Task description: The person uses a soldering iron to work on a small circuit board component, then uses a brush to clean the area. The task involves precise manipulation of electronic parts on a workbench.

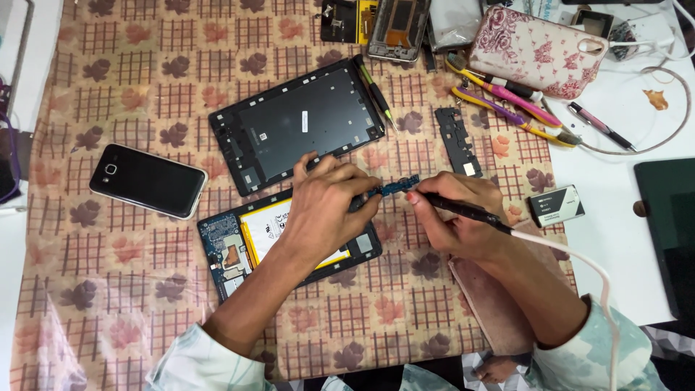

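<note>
The left hand [326, 203] pinches a small blue circuit strip [397, 188] at its fingertips, above the opened tablet [239, 250]. The right hand [452, 217] grips a soldering iron [463, 211], its tip touching the strip.

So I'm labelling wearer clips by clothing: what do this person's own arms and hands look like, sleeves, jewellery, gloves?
Both hands are bare: no gloves, rings, watch or bracelets show on the left hand or the right hand. The forearms are uncovered. Each arm has a loose sleeve pushed back towards the elbow, the left sleeve and the right sleeve, in pale mint-and-white mottled fabric with a soft tie-dye look.
</note>
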